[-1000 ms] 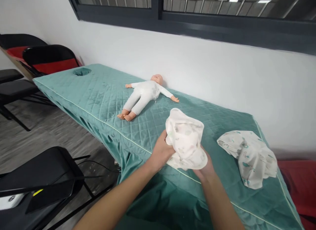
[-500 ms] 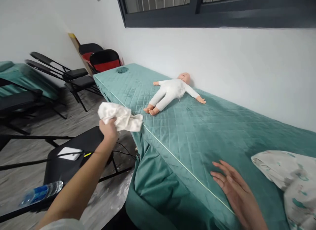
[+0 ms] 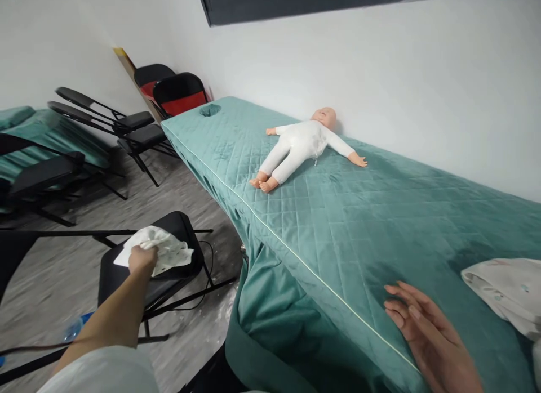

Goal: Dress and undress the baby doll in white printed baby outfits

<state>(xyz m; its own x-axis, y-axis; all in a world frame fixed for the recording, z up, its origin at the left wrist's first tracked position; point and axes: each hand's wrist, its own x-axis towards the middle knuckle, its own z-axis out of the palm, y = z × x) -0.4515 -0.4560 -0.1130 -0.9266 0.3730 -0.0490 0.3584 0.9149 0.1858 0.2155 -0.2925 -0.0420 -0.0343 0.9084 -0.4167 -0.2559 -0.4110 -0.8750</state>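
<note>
My left hand (image 3: pixel 142 258) is closed on a crumpled white cloth (image 3: pixel 163 250) and holds it down over the seat of a black folding chair (image 3: pixel 180 224) at the lower left. My right hand (image 3: pixel 429 336) rests open, fingers spread flat, near the front edge of a teal quilted bed (image 3: pixel 338 213). A baby doll in a white suit (image 3: pixel 302 148) lies on its back farther along the bed, near the wall. A second patterned white cloth (image 3: pixel 507 291) lies bunched on the bed at the far right, a short way from my right hand.
More black folding chairs (image 3: pixel 135 128) stand along the left, two with red seats (image 3: pixel 181 97) by the wall. Another teal bed (image 3: pixel 25 137) shows at the far left. A water bottle (image 3: pixel 74 328) lies on the grey floor near my left arm.
My left hand has carried the white cloth away from the bed, leftward and down onto the black chair seat. My right hand let go of it and now lies flat on the bed.
</note>
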